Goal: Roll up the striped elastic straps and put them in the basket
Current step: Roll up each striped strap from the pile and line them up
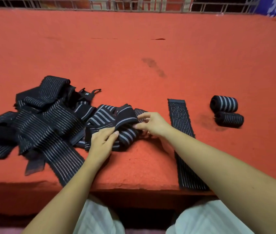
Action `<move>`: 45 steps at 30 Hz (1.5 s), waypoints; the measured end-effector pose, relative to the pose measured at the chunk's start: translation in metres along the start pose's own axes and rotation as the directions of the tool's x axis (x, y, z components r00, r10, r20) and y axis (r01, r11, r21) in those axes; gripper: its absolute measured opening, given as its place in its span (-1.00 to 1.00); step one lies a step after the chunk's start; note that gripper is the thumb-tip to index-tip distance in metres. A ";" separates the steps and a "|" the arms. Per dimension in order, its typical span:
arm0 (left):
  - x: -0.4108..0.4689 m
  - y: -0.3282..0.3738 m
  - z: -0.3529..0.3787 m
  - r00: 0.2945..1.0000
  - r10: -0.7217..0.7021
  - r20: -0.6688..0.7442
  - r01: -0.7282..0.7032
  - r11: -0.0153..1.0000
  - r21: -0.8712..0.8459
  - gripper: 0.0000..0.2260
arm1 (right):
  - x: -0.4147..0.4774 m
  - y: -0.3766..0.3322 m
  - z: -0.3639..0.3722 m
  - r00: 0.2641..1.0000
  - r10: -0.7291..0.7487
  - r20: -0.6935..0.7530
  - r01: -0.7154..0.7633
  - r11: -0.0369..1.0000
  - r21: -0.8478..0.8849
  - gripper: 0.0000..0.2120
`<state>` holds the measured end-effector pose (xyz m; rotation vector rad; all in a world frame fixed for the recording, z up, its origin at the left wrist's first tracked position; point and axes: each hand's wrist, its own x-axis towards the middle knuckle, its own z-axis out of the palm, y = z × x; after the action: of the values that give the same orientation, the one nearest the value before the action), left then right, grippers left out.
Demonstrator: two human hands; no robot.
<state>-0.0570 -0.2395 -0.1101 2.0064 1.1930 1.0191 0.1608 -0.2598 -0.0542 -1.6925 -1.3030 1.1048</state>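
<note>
Black grey-striped elastic straps point(49, 119) lie mostly unrolled, two rolls point(223, 104) apparently finished, no basket in view, left hand point(102, 141) and right hand point(152, 123) pinching a folded strap point(125, 115).

Brightness: moderate, even indoor light; the red worktop point(134, 53) is well lit in the middle and dulls toward the far corners.
Source: out of view; the soft shadows suggest it sits overhead.
Shadows: a dark band lies under the worktop's front edge; a faint, soft shadow sits just below the right hand point(152, 124).
Contrast: the striped straps point(49, 119) sink to near-black in their folds, while the pale stripes stay clear.
Sharpness: the right hand and left hand point(101, 141) are fairly crisp; the straps' left end is smeared.
Distortion: a wide-angle bend curves the far railing point(134, 5) and swells the forearms toward the bottom corners.
Soft areas: the railing and the pale trousers point(96, 217) are blurry.
</note>
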 end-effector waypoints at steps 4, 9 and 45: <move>0.000 -0.003 -0.001 0.988 -0.151 0.037 0.155 0.972 -0.178 -0.72 | -0.005 0.004 0.000 1.000 -0.005 -0.002 0.005 0.999 0.034 -0.67; -0.002 -0.004 -0.002 0.991 -0.117 0.070 0.123 0.988 -0.097 -0.73 | -0.004 -0.001 0.000 0.982 -0.118 -0.149 0.131 0.988 0.085 -0.83; 0.020 0.037 -0.033 0.943 -0.306 -0.127 0.218 0.863 -0.457 -0.83 | -0.039 -0.014 -0.015 0.989 -0.093 0.111 0.098 0.995 -0.034 -0.87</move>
<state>-0.0615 -0.2347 -0.0572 1.3767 1.1725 1.2353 0.1650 -0.2948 -0.0284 -1.5993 -1.4676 1.1356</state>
